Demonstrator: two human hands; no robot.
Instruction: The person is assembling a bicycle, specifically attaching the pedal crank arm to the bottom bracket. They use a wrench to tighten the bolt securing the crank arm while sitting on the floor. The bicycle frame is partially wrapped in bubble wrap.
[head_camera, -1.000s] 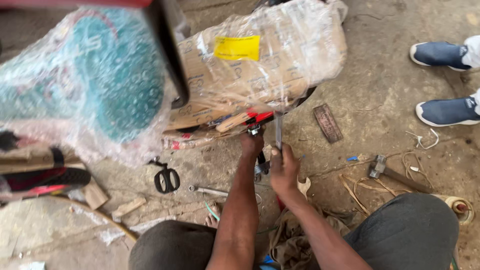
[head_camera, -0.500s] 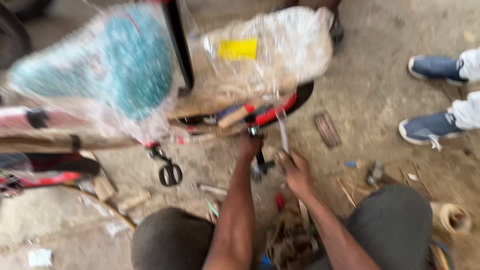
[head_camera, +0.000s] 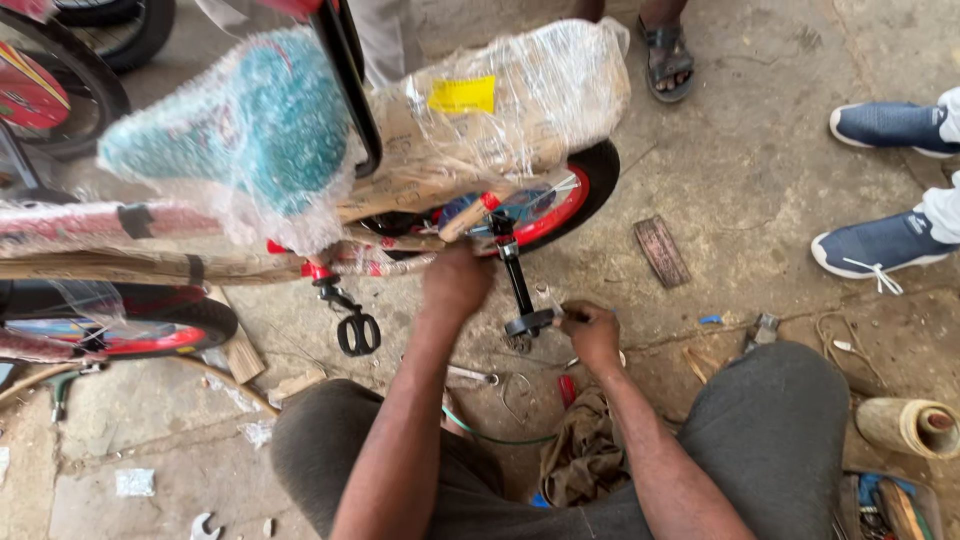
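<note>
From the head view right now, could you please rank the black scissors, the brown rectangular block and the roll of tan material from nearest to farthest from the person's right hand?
Measured from the right hand:
1. Brown rectangular block, on the concrete just up and to its right.
2. Black scissors, to its left, beyond the crank arm.
3. Roll of tan material, far right, by the knee.

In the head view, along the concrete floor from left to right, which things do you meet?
Small spanner → black scissors → left hand → right hand → brown wooden block → blue shoe → roll of tape.
</note>
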